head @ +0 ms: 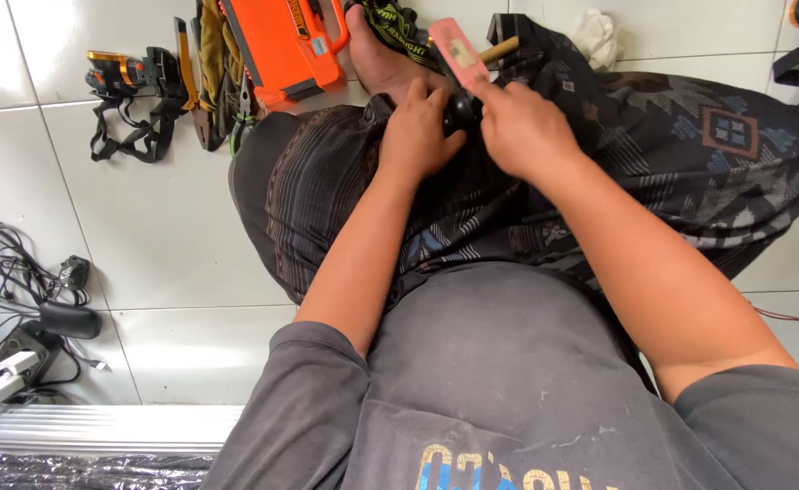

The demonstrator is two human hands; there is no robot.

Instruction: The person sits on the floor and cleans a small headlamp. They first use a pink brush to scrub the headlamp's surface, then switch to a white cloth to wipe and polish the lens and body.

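Head view, looking down at a seated person's lap and 2 hands:

- White tiled floor [172, 227]: fills the frame around the person, who sits on it.
- Dark patterned cloth [654, 163]: draped over the crossed legs, under both hands.
- Grey shirt [499, 381]: lower middle of the frame, both bare forearms reaching forward from it.
- Orange tool case [281, 41]: on the floor at top, left of a bare foot [377, 63].
- Black straps and tools [136, 91]: on the floor at top left, just beside the case.
- Cables and a white power strip [4, 377]: at the left edge, well apart from the hands.
- Left hand [416, 132]: grip curled shut around a small black object [461, 111], on the lap at top middle.
- Right hand [522, 132]: grip pinching a pink flat piece [458, 50] that stands tilted above the black object; a wooden handle [499, 48] shows just behind.
- White rag [597, 36]: on the floor at top, right of the hands.
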